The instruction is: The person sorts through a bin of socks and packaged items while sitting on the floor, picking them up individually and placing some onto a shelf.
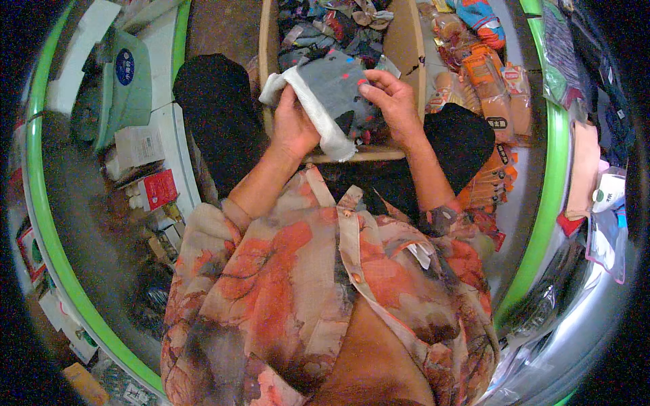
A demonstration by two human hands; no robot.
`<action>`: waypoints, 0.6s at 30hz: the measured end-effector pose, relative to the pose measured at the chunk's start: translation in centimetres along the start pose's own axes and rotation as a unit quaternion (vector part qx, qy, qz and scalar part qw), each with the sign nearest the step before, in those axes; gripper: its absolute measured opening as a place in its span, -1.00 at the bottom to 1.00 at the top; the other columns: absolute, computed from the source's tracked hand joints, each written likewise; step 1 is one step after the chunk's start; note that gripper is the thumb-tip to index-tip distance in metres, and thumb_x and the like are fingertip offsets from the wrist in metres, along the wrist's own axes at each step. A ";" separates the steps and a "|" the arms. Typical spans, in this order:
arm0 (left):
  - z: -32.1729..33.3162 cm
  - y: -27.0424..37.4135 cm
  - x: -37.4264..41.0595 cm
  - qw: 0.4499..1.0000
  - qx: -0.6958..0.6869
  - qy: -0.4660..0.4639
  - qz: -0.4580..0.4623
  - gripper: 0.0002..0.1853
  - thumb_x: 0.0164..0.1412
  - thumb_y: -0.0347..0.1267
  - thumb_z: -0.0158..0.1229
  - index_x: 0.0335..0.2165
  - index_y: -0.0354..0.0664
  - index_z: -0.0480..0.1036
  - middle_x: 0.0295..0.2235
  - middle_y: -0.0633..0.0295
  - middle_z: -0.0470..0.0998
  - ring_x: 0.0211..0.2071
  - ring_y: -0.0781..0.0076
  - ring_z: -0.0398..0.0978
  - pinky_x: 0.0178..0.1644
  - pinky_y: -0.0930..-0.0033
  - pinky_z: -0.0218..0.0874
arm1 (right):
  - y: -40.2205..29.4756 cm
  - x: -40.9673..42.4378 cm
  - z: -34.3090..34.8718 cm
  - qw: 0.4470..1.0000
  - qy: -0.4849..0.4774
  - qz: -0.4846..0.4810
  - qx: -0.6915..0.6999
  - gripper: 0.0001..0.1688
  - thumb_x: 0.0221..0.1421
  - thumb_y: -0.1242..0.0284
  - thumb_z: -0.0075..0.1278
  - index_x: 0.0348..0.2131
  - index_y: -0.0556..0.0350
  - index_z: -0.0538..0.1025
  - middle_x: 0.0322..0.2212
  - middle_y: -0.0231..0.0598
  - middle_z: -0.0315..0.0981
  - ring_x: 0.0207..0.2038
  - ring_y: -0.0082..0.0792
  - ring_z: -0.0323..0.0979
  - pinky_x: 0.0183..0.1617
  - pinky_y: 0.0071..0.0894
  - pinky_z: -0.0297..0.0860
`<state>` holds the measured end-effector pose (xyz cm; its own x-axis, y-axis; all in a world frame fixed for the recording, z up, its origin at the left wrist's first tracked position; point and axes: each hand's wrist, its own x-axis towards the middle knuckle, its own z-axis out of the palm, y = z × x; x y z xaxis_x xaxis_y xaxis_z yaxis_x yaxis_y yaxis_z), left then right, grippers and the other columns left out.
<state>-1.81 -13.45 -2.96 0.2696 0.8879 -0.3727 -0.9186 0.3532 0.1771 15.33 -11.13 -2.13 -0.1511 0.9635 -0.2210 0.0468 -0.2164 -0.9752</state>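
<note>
Between my hands is a piece of grey fabric (330,83) with red, blue and black spots, possibly a sock. A thick white band (312,104) runs along its near left side. My left hand (297,124) grips the white band from below, its fingers partly hidden under the cloth. On the other side, my right hand (393,96) pinches the grey edge between thumb and fingers. Both hands are over the near end of an open box (417,35). Inside it lies a heap of dark, multicoloured small textiles (330,30), which look like socks.
My knees, in black, flank the box. To the right lie packaged hosiery in orange wrappers (482,76) and a green shelf edge (551,167). Leftward are a pale green plastic container (127,96), a red packet (160,189) and another green-edged shelf (61,264).
</note>
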 end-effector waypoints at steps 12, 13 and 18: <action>-3.3 -0.5 -0.6 0.982 0.143 -0.048 -0.112 -0.64 0.02 -0.34 -0.01 -0.14 -0.13 0.26 -0.21 0.24 0.38 -0.19 0.36 0.35 -0.06 0.28 0.16 | 1.8 -0.5 0.9 0.975 0.028 -0.100 -0.197 -0.69 -0.15 0.44 0.01 -0.32 0.18 0.40 -0.48 -0.32 0.39 -0.43 -0.54 0.32 -0.34 -0.56 0.27; -3.9 -0.3 -0.7 0.972 0.190 -0.072 -0.118 -0.64 0.01 -0.33 0.01 -0.15 -0.10 0.26 -0.22 0.26 0.38 -0.20 0.37 0.35 -0.07 0.28 0.17 | 1.7 -0.6 1.0 0.970 0.034 -0.101 -0.218 -0.69 -0.13 0.47 0.00 -0.29 0.17 0.40 -0.50 -0.40 0.38 -0.46 -0.64 0.29 -0.38 -0.62 0.26; -2.0 0.0 -2.3 0.967 0.175 -0.102 -0.152 -0.44 -0.09 -0.31 0.14 -0.08 -0.16 0.17 -0.15 0.27 0.30 -0.08 0.43 0.23 0.02 0.36 0.04 | 1.4 -1.4 1.4 0.969 -0.039 -0.052 -0.238 -0.34 -0.19 0.23 0.03 -0.09 0.11 0.24 -0.36 -0.09 0.38 -0.36 -0.25 0.38 -0.25 -0.34 0.30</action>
<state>-3.03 -16.09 -3.88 0.5963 0.7541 -0.2753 -0.6436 0.6541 0.3975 14.19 -13.05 -3.21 -0.2529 0.9572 -0.1409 0.4754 -0.0039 -0.8798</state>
